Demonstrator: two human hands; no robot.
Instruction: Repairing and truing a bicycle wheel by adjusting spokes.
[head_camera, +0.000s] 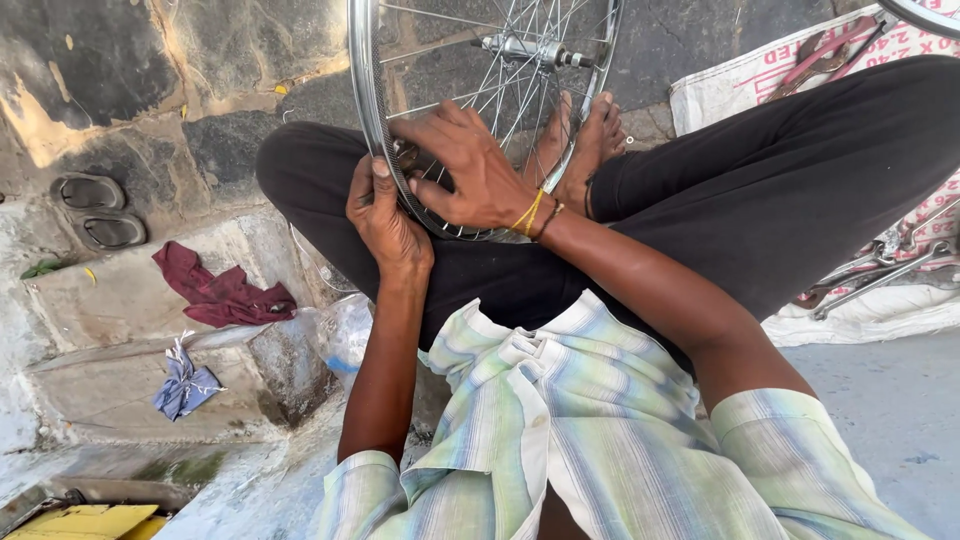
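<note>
Bicycle wheel (400, 60) stood upright in lap, steadied against crossed legs. Rim (366, 110) clasped by left hand (385, 222), grip closed around it. Right hand (470, 170) laid over spokes (500, 80), fingers curled (contents hidden). Spanners (880, 270) lie on sack (860, 315), right.

Pale striped short-sleeved shirt (590, 420), black trousers (780, 180), yellow thread bracelet (530, 212), bare feet (585, 145)

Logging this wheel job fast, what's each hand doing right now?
Left hand: closed around the bicycle wheel rim from outside.
Right hand: fingers spread on the spokes, pressing by the rim; no closed grip.
</note>
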